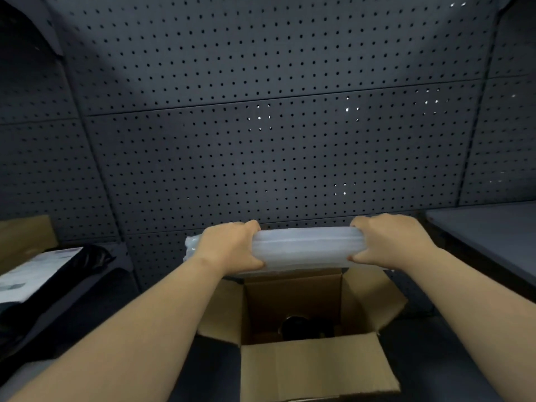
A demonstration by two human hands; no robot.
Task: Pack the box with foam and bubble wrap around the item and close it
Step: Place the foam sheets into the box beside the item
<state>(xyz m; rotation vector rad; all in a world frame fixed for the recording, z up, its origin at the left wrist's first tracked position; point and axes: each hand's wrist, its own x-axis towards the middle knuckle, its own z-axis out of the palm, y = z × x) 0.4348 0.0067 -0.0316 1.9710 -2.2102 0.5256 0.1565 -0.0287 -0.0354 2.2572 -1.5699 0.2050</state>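
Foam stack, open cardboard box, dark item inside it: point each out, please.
foam stack (pixel 301 248): head view, bare front edge between the hands.
cardboard box (pixel 316 369): head view, near flap.
dark item (pixel 295 327): head view, rounded top.

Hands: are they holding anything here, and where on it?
Yes. Both hold a folded white foam sheet above the open cardboard box. The left hand grips near its left end, the right hand grips its right end.
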